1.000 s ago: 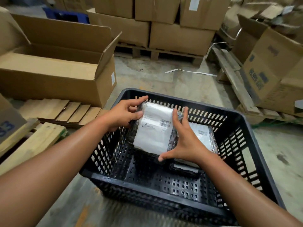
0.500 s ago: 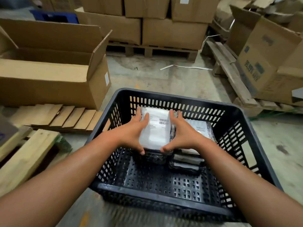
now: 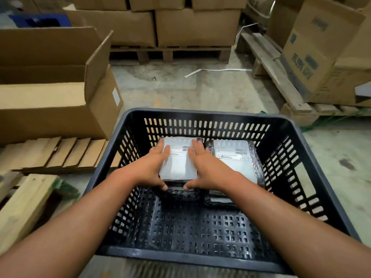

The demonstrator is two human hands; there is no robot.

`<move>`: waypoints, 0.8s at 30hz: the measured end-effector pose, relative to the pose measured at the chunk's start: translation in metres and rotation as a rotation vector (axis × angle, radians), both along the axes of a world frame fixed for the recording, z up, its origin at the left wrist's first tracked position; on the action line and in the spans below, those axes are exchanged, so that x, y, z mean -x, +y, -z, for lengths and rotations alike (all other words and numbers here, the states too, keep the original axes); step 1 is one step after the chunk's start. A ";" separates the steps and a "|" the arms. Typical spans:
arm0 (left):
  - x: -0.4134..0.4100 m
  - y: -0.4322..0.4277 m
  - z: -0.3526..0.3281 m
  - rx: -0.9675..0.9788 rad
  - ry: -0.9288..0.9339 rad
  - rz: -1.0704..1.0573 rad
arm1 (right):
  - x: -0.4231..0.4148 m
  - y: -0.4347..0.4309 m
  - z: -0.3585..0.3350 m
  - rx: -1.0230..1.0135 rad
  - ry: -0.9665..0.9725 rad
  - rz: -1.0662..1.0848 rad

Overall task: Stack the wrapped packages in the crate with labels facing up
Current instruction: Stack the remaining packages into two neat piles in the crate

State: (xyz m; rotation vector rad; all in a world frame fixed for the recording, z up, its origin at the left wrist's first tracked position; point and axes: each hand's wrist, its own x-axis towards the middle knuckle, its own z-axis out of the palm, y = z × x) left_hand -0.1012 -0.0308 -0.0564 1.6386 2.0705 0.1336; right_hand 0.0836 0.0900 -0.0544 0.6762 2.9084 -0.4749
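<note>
Hiding label edges (image 3: 177, 157): left hand (image 3: 148, 169), right hand (image 3: 208, 169).

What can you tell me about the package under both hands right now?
The package is a flat rectangular bundle in shiny dark plastic wrap, its white label with barcode and printed lines facing up. It lies level on top of another dark wrapped package, by the far wall of the black crate, left of a second labelled stack. The left hand and right hand press its two long sides, thumbs at the near edge.
</note>
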 end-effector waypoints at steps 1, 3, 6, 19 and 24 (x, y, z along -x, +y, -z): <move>0.000 0.001 0.001 -0.001 -0.016 -0.013 | 0.000 0.002 0.000 -0.095 0.008 -0.028; 0.000 0.004 0.003 0.004 -0.039 -0.046 | -0.001 0.009 0.002 -0.193 -0.034 -0.017; 0.005 0.011 0.004 0.036 -0.068 -0.066 | -0.007 0.016 0.013 -0.052 -0.141 0.094; 0.011 0.017 0.004 0.030 -0.172 -0.123 | -0.008 0.022 0.031 -0.031 -0.085 0.105; 0.010 0.014 0.003 0.025 -0.191 -0.143 | -0.008 0.022 0.031 -0.021 -0.065 0.114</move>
